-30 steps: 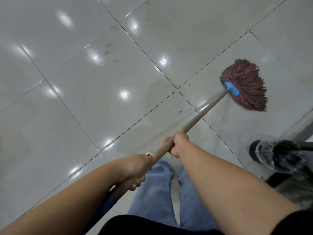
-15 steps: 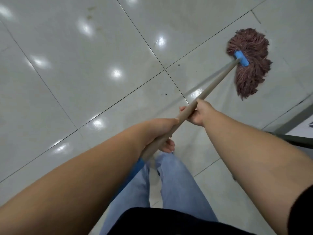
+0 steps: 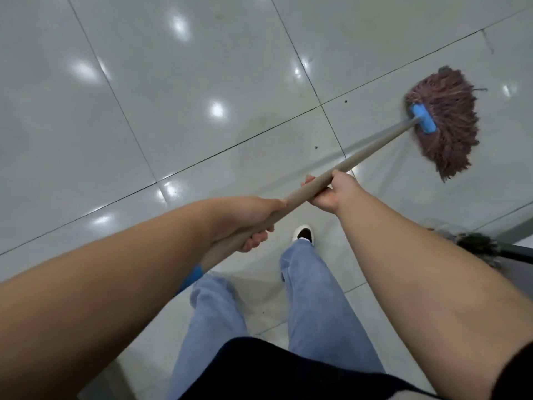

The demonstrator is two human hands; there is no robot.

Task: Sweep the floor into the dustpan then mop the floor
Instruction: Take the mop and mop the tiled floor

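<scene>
Fingers [image 3: 256,239] of left hand [image 3: 245,217] and right hand [image 3: 331,192]: curled round mop handle [image 3: 372,153]. Mop head [image 3: 444,122]: on tiled floor [image 3: 144,111], beyond the right hand. Handle's near end hidden behind left forearm. Dark object [image 3: 478,245] beside right forearm: indistinct.

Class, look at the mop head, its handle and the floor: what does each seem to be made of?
Mop head: maroon yarn, probably cotton; loose, matted strands fan out. Handle: smooth, matte, beige; painted wood or coated metal, hard to tell. Floor: glossy pale tiles, likely glazed ceramic; lights reflect, and dark grout lines cross it.
</scene>
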